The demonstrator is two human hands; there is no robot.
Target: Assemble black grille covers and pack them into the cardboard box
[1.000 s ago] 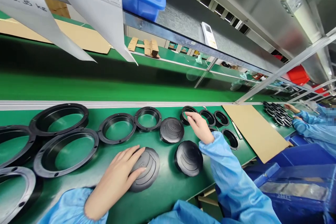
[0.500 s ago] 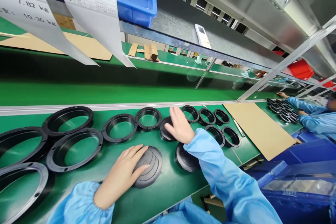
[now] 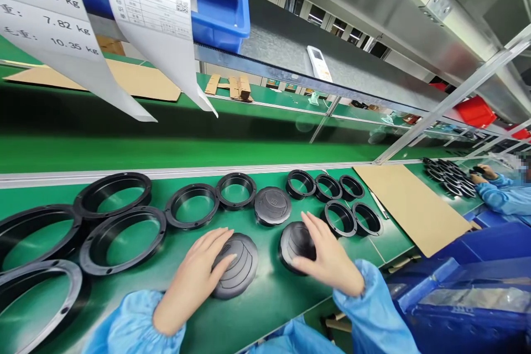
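Left hand (image 3: 194, 279) lies palm-down on a ribbed black cover (image 3: 243, 268) near the worktop's (image 3: 269, 298) front edge. The fingers are spread and released, flat over the cover's left half, with the thumb across its top and no clench. The wrist is straight, and the forearm in a blue sleeve (image 3: 124, 326) comes in from the front edge.

Right hand (image 3: 329, 260) sits on a second black cover (image 3: 294, 240), just right of the first and apart from it. The fingers drape over its right half and point toward the far edge, with the thumb along its near rim. Whether it grips or only rests I cannot tell. This forearm also enters from the front edge, angled left.

A third cover (image 3: 272, 206) lies flat further back, between the two hands and untouched.

- Small black rings (image 3: 327, 215) sit just right of the right hand, toward the far edge, in two short rows.
- Two medium rings (image 3: 170, 211) lie left of the third cover.
- Large flanged rings (image 3: 87, 243) fill the worktop's left end, well apart from the left hand.
- A cardboard sheet (image 3: 410, 210) lies flat toward the right end.

Beyond it, a co-worker's hand (image 3: 483, 173) rests by a pile of black parts.
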